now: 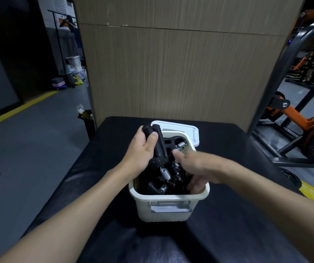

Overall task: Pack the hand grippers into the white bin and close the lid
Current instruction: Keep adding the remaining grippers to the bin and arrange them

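The white bin [168,209] stands open on a black padded bench [237,215]. Inside lie several black hand grippers with steel springs [166,179]. My left hand [140,150] grips the handle of one black hand gripper [159,144], held upright over the bin's left side. My right hand [196,166] reaches into the bin from the right, blurred, its fingers down among the grippers; whether it holds one is hidden. The white lid [179,128] lies flat behind the bin, partly under its far rim.
A wood-grain wall panel [180,73] rises right behind the bench. Orange and black gym machines [304,114] stand to the right. Grey floor with yellow lines [19,109] lies to the left, with a small black bin [86,118] by the bench corner.
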Available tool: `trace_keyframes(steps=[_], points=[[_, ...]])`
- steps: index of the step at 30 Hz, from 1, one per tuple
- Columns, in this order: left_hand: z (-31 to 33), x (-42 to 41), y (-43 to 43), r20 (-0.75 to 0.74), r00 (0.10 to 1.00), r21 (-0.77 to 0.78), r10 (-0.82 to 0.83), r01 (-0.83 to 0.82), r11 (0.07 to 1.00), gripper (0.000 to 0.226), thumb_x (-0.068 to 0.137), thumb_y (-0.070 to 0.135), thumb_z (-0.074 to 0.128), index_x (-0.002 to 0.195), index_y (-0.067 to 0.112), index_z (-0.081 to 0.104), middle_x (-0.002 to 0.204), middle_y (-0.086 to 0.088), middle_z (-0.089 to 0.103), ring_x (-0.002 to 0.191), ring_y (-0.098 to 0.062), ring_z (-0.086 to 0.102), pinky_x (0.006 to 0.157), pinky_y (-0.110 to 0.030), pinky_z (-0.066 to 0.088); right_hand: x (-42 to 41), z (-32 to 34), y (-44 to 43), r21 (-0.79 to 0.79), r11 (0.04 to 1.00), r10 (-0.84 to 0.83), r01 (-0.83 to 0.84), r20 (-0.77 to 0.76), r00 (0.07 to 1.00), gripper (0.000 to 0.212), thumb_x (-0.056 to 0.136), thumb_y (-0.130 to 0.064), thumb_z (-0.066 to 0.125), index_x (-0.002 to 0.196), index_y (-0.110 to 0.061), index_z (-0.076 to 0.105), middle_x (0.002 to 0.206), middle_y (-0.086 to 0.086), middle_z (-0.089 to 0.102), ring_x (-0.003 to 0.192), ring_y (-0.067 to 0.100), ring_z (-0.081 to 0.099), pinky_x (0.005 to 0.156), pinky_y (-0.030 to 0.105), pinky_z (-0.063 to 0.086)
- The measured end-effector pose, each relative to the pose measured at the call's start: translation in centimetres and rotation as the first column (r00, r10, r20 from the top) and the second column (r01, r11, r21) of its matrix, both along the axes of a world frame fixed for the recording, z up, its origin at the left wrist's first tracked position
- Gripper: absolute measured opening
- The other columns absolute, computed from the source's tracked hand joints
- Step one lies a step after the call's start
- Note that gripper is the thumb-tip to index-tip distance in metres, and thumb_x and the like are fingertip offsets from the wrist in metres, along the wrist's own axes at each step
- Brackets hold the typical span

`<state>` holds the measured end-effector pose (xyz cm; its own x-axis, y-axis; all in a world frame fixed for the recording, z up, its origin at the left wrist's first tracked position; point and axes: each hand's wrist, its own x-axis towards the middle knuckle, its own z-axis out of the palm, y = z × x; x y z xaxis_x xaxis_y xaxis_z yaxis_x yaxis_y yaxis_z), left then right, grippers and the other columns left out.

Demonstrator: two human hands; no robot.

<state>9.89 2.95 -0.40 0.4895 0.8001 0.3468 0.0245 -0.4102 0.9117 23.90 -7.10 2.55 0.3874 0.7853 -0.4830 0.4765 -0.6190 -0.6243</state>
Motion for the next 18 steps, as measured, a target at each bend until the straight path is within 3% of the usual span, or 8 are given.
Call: trace_keyframes(steps=[1,3,5,6,9,13,18], points=[[0.4,0.3,-0.1,-0.025,0.999,0.005,-0.025,0.025,1.0,0.016,0.103,0.03,0.047,0.093,0.019,0.051,0.081,0.006,0.058,0.072,-0.004,0.057,0.072,-0.028,0.047,0.4,1.1,-0.8,0.075,0.993,0.07,-0.089,0.222,0.972,0.045,0.102,-0.042,0.035,0.111,-0.002,0.055,0.103,0.024,0.07,0.072,0.035,0.074,0.071,0.043,0.061],[1.0,0.9,-0.6,-0.082,0.994,0.012,-0.069,0.07,0.997,0.014,0.103,0.031,0.048,0.095,0.02,0.051,0.08,0.007,0.06,0.069,-0.001,0.059,0.071,-0.026,0.047,2.1,1.9,-1.6,0.127,0.94,0.192,-0.317,0.574,0.796,0.026,0.097,-0.025,0.046,0.096,-0.007,0.064,0.089,0.012,0.072,0.079,0.032,0.07,0.073,0.041,0.058],[1.5,1.5,-1.1,-0.174,0.98,0.03,-0.095,0.102,0.994,0.013,0.103,0.034,0.048,0.098,0.022,0.049,0.082,0.005,0.061,0.071,-0.004,0.059,0.072,-0.027,0.049,2.8,1.6,-2.5,-0.051,0.897,0.341,-0.44,0.713,0.612,0.016,0.086,-0.026,0.058,0.098,-0.021,0.066,0.094,0.0,0.069,0.094,0.027,0.061,0.082,0.041,0.046],[1.6,1.7,-1.3,-0.235,0.965,0.03,-0.112,0.123,0.992,0.014,0.103,0.037,0.047,0.1,0.023,0.045,0.081,0.003,0.061,0.07,-0.007,0.058,0.072,-0.031,0.049,3.0,0.9,-2.8,-0.136,0.884,0.396,-0.446,0.724,0.564,0.018,0.081,-0.03,0.062,0.098,-0.025,0.065,0.095,-0.003,0.067,0.097,0.025,0.057,0.083,0.042,0.04],[1.4,2.2,-1.6,-0.408,0.895,0.014,-0.182,0.205,0.979,0.018,0.102,0.044,0.046,0.104,0.029,0.035,0.078,-0.005,0.066,0.07,-0.016,0.061,0.073,-0.041,0.053,3.3,-1.2,-3.0,-0.148,0.877,0.399,-0.457,0.754,0.522,0.022,0.074,-0.04,0.066,0.091,-0.026,0.062,0.088,-0.006,0.061,0.097,0.024,0.043,0.08,0.041,0.033],[0.6,3.0,-1.3,-0.537,0.819,0.039,-0.2,0.261,0.965,0.024,0.101,0.046,0.044,0.113,0.029,0.032,0.09,-0.013,0.07,0.078,-0.018,0.062,0.081,-0.042,0.051,3.8,-2.3,-3.1,-0.075,0.876,0.35,-0.477,0.779,0.521,0.021,0.073,-0.041,0.065,0.087,-0.025,0.062,0.084,-0.006,0.059,0.092,0.023,0.038,0.075,0.038,0.032],[0.1,3.9,-0.9,-0.571,0.781,-0.005,-0.251,0.302,0.953,0.026,0.102,0.042,0.047,0.116,0.026,0.032,0.097,-0.011,0.068,0.087,-0.02,0.065,0.09,-0.042,0.052,3.9,-2.7,-3.5,0.04,0.881,0.303,-0.472,0.719,0.626,0.015,0.074,-0.034,0.065,0.087,-0.026,0.063,0.084,-0.007,0.061,0.092,0.025,0.043,0.078,0.038,0.036]])
